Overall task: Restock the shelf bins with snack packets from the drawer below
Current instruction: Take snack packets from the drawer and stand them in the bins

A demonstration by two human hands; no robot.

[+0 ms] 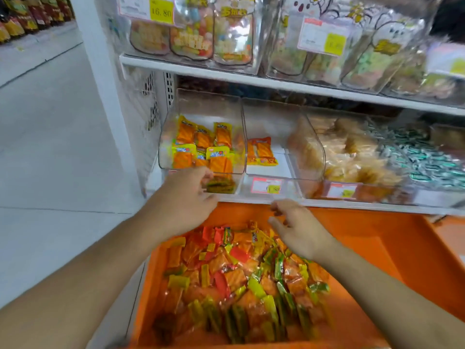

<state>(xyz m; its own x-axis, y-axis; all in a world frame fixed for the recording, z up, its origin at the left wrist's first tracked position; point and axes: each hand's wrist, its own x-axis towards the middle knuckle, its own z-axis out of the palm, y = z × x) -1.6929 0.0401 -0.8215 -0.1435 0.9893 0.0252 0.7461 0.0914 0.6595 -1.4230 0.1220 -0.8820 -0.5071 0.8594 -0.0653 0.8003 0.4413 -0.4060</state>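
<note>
Step in hand: fetching stock, judged from both hands hanging between drawer and bins with no packet plainly held.
Left hand (187, 197): raised to the front lip of the leftmost clear bin (201, 137), fingers loosely curled near a dark green packet (221, 183) lying low at the bin's front; whether touching or pinching it, cannot tell through the blur.
Right hand (297, 227): hovering over the back of the drawer, fingers relaxed and spread, holding nothing.
Drawer (392, 248): orange, pulled out below the shelf, heaped with orange, yellow, green and red snack packets (241, 278) towards its left side.
Leftmost bin: partly filled with orange-and-yellow packets, room left on top.
Middle bin (269, 142): nearly bare, only a couple of orange packets (261, 153) at the bottom.
Bin to the right (352, 152): piled with pale golden snacks.
Progress: early or middling; middle bin looks most in need.
Next move: lowering the right hand onto the heap, closing on a handful of matching packets, lifting clear of the shelf edge (352, 206), dropping into the low bin.
Risk: packets slippery and loose, likely to spill from a full grasp.
</note>
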